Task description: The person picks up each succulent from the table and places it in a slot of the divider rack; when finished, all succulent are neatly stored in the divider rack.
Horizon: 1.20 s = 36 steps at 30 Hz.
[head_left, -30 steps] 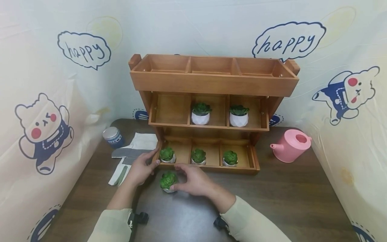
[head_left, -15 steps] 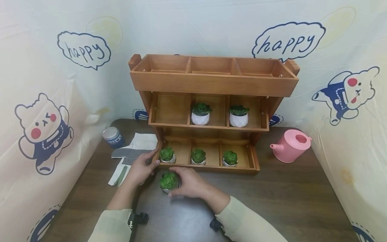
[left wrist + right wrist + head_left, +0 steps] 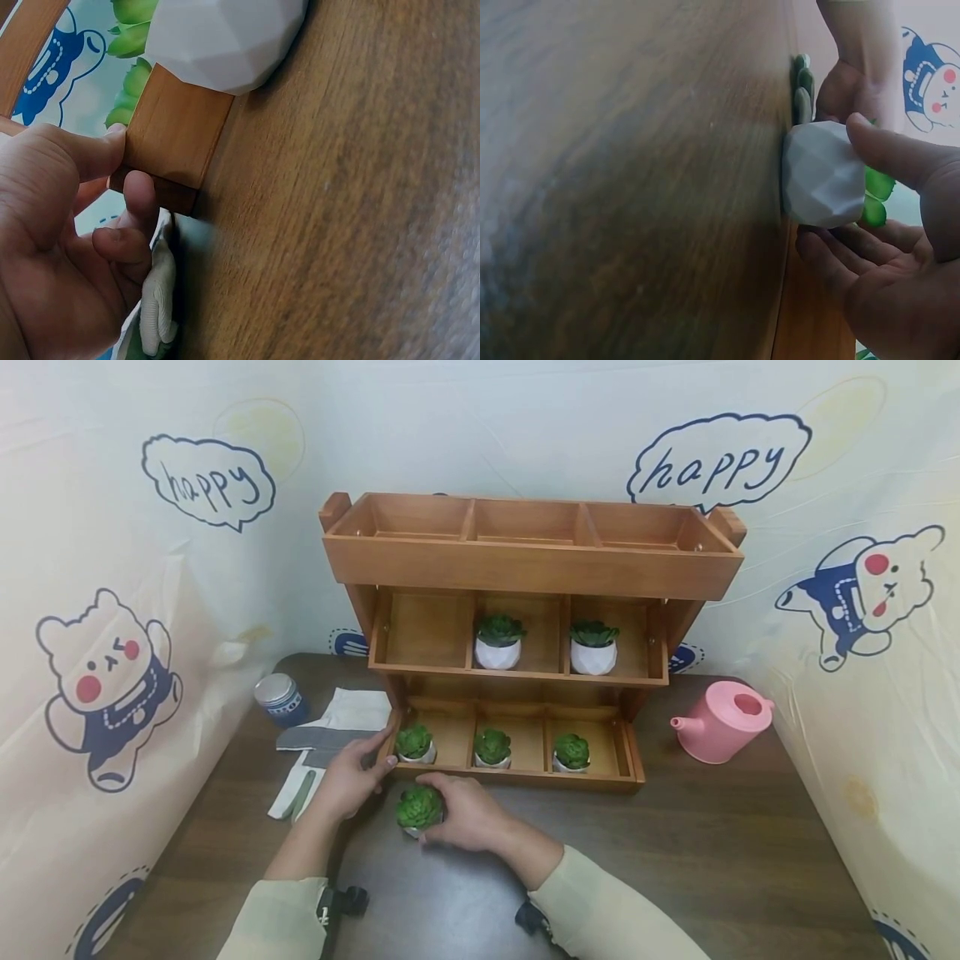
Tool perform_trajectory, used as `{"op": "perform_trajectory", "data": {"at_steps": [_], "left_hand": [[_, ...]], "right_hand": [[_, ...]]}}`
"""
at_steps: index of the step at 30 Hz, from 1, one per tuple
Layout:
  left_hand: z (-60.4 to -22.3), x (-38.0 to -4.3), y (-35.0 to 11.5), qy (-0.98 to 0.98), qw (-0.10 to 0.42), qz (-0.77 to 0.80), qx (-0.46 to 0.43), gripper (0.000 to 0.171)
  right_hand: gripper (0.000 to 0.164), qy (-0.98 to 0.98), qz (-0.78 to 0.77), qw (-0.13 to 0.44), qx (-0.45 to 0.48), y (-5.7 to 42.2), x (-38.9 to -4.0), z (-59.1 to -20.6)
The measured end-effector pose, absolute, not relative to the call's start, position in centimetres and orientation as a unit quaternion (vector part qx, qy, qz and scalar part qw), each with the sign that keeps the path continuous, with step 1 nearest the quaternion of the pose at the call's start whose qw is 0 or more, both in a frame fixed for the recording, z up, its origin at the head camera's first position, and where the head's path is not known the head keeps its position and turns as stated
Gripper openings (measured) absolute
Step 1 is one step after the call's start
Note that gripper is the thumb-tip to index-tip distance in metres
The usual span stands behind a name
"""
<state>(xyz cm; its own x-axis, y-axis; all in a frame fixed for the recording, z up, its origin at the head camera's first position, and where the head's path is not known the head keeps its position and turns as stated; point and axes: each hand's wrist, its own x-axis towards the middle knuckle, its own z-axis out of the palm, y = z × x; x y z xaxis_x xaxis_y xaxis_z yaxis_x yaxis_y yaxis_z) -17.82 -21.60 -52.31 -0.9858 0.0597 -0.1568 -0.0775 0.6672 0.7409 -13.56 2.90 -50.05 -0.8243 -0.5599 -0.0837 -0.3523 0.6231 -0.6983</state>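
Observation:
My left hand [image 3: 352,781] grips the lower left front corner of a three-tier wooden shelf [image 3: 532,570]; the left wrist view shows its thumb pressed on that corner [image 3: 176,127]. In front of the shelf a potted succulent [image 3: 418,807] stands on the table. Around it curl the thumb and fingers of my right hand [image 3: 472,814]. The right wrist view shows the thumb on the faceted white pot [image 3: 821,176], with the fingertips at its opposite side. Small potted succulents [image 3: 492,747] fill the bottom tier's three compartments. Two larger ones [image 3: 498,642] sit in the middle tier's centre and right compartments.
A pink watering can [image 3: 723,722] stands right of the shelf. Left of it, white and grey gloves [image 3: 330,739] lie beside a blue jar [image 3: 281,700] with a pale lid. Printed cloth walls [image 3: 480,435] surround the dark wooden table [image 3: 720,852].
My right hand has drawn in around the potted succulent, its fingers shifting down and left from the shelf edge to the pot. The left hand stays at the shelf corner.

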Motion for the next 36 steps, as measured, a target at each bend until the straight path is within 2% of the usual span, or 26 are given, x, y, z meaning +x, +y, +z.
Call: {"op": "perform_trajectory", "data": {"at_steps": [17,36], "left_hand": [[-52.2,-17.7,-21.6,0.914,0.076,0.398,0.002,0.062],[-52.5,-17.9,-21.5,0.909,0.077,0.409,-0.003,0.062]], "right_hand": [[0.074,0.886,-0.368,0.126,-0.253,3.5,-13.8,-50.1],[0.073,0.872,-0.401,0.134,-0.246,4.3,-14.1,-47.8]]}}
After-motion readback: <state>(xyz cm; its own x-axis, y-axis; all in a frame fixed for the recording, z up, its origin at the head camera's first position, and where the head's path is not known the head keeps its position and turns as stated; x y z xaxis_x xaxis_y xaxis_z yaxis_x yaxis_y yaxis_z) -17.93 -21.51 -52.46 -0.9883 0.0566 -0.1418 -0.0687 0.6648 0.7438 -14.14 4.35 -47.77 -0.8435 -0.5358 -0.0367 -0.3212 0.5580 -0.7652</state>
